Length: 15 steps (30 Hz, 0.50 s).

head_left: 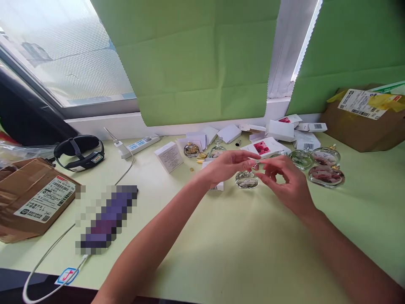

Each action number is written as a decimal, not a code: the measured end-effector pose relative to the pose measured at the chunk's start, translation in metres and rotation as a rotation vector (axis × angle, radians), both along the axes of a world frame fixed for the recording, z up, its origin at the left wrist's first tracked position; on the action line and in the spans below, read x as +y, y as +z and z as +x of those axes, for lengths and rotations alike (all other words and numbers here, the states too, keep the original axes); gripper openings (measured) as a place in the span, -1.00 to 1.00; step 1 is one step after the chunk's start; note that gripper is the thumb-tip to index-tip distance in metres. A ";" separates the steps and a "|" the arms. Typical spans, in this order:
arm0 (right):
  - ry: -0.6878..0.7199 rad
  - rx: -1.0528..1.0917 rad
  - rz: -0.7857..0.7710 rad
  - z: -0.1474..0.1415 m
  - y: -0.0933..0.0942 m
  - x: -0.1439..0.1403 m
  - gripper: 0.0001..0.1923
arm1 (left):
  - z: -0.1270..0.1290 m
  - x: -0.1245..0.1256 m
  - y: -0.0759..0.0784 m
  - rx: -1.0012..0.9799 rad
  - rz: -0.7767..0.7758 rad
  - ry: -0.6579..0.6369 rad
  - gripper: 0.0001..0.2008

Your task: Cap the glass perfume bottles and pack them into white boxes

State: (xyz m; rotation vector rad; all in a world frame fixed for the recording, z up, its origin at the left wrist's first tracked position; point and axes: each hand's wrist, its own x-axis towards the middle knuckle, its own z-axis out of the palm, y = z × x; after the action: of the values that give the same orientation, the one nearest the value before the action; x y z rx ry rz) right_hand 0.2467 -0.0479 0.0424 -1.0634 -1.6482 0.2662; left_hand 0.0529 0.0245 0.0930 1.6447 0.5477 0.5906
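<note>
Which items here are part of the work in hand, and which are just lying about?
In hand: left hand and right hand meeting over round glass bottle; more glass bottles; small white boxes.
Lying about: power strip, black headband, cardboard parcels.

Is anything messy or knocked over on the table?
Yes. Small white boxes lie scattered and tipped by the window wall, some open, and tiny gold caps sit loose beside a round glass bottle. No spill shows.

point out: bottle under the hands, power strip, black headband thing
glass bottle (247, 180), head view, on its round glass body below the fingertips.
power strip (141, 145), head view, on its white top face.
black headband device (79, 152), head view, on its front band.
</note>
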 end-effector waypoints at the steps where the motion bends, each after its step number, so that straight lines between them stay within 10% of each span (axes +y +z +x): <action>1: -0.004 -0.014 0.016 -0.001 0.000 -0.001 -0.80 | 0.002 -0.002 0.000 -0.003 -0.019 -0.007 -0.67; 15: 0.253 0.343 -0.182 0.006 -0.001 0.007 -0.84 | 0.002 -0.003 0.003 0.032 0.071 -0.022 -0.60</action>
State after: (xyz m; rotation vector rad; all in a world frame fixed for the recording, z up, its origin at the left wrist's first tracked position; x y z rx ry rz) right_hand 0.2529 -0.0405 0.0413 -0.8826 -1.4624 0.7359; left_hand 0.0545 0.0217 0.0959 1.7278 0.5365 0.5737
